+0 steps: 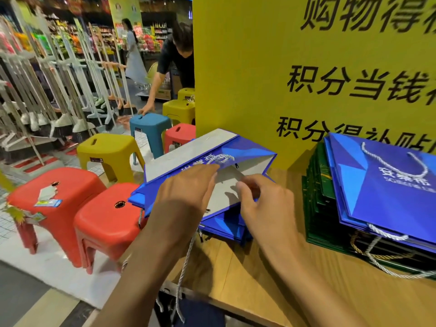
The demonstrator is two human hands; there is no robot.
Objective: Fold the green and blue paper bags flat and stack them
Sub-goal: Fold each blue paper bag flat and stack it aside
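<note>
An open blue paper bag [245, 149] lies on its side at the left end of the wooden table [271, 274], its grey bottom panel facing left. It rests on a few flat blue bags [226, 226]. My left hand [188, 185] presses on the bag's upper side near its white rope handle. My right hand [264, 201] pinches the white inner panel at the bag's mouth. To the right stands a stack of folded green bags [318, 197] with flat blue bags [387, 192] on top.
A tall yellow sign [295, 67] with black characters stands behind the table. Red, yellow and blue plastic stools [106, 218] crowd the floor to the left. A person in black [174, 57] bends over the stools farther back. Brooms hang on a rack at far left.
</note>
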